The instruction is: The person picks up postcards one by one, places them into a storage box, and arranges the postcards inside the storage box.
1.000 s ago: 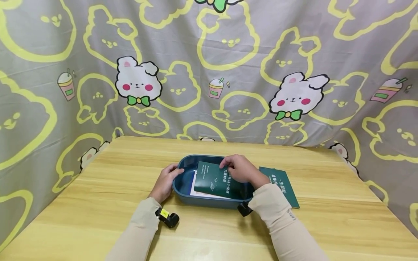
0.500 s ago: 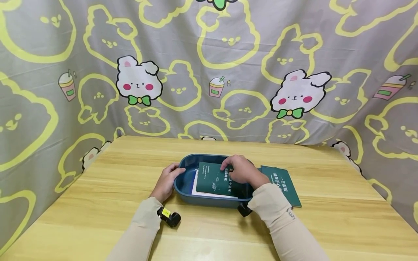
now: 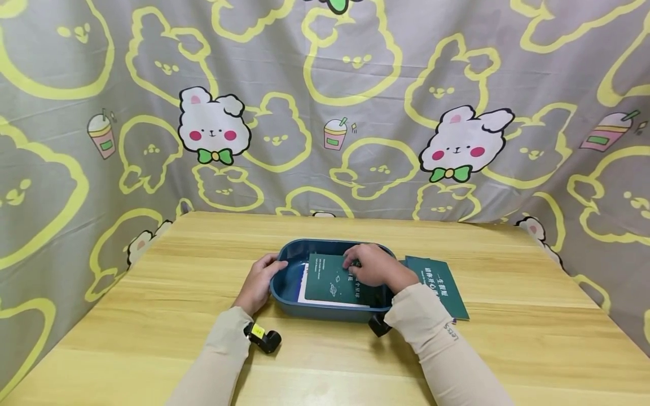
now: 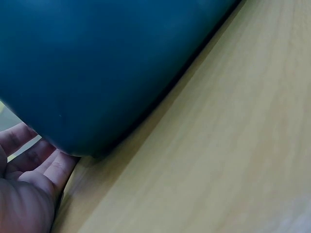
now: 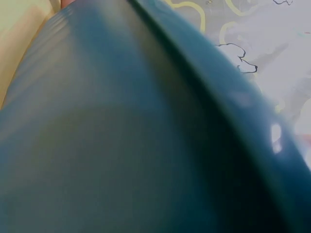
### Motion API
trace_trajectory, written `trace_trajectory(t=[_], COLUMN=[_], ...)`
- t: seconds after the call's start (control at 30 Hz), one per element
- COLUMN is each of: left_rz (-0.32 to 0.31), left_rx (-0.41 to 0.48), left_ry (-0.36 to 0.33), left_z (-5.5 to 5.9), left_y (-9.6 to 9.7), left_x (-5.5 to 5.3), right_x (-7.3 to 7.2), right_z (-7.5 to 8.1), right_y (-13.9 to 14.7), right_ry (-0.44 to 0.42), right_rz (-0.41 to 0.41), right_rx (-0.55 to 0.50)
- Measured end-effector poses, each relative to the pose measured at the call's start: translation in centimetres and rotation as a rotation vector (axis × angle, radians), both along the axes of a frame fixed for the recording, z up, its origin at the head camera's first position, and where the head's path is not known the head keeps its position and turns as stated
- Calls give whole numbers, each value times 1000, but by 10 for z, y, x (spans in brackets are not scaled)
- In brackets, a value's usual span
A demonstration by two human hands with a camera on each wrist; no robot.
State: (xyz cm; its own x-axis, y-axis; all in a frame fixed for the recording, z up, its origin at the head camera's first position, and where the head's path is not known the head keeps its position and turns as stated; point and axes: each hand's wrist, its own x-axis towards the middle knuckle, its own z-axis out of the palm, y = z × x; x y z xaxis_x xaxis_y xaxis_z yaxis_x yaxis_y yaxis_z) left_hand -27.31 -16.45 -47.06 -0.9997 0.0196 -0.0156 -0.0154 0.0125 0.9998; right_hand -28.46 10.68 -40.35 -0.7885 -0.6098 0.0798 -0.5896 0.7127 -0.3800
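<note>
My left hand (image 3: pixel 258 283) holds the left end of a dark blue oval tub (image 3: pixel 325 314), thumb over the rim. In the left wrist view, fingers (image 4: pixel 57 167) lie against the tub's outer wall, low near the table. Inside the tub lies a dark green notebook (image 3: pixel 325 282) with white lettering and small planet drawings, over a white-edged sheet or booklet (image 3: pixel 335 305). My right hand (image 3: pixel 376 266) is over the notebook's right part, its fingers loosely bent with tips at the cover. That hand hides the notebook's right end. The tub's wall (image 5: pixel 107 145) fills most of the right wrist view.
More green booklets (image 3: pixel 449 290) with white lettering lie overlapping on the table, right of the tub and partly behind my right forearm. The light wooden table (image 3: pixel 152 316) runs back to a grey cartoon-print curtain (image 3: pixel 284 73).
My right fingers have drawn in slightly and bent more over the notebook. The notebook sits a little further right and lower in the tub. My left hand keeps its hold on the rim.
</note>
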Motion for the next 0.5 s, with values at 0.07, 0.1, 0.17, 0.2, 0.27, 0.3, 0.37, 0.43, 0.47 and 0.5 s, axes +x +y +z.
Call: trace_trajectory(t=[0.07, 0.1, 0.17, 0.2, 0.27, 0.3, 0.37, 0.43, 0.47, 0.5], left_rz=[0, 1, 3, 2, 2, 1, -6, -7, -7, -4], left_rx=[-3, -2, 1, 0, -2, -3, -10, -11, -10, -10], left_ry=[-1, -3, -5, -2, -2, -3, -1, -4, -3, -3], left_z=[0, 0, 0, -1, -1, -1, -1, -1, -1, 0], left_y=[0, 0, -1, -1, -2, -2, -2, -1, -1, -1], left_x=[0, 0, 0, 0, 0, 0, 0, 0, 0, 0], right_x=[0, 0, -1, -1, -1, -1, -1, -1, -1, -2], right_z=[0, 0, -1, -1, -2, -2, -2, -3, -3, -3], right_y=[0, 0, 0, 0, 0, 0, 0, 0, 1, 1], right_ry=[-23, -39, -68, -86, -120, -129, -142, -140, -140, -140], right_rz=[18, 24, 32, 35, 41, 45, 53, 66, 70, 72], right_rx=[18, 26, 42, 49, 65, 73, 79, 74, 67, 60])
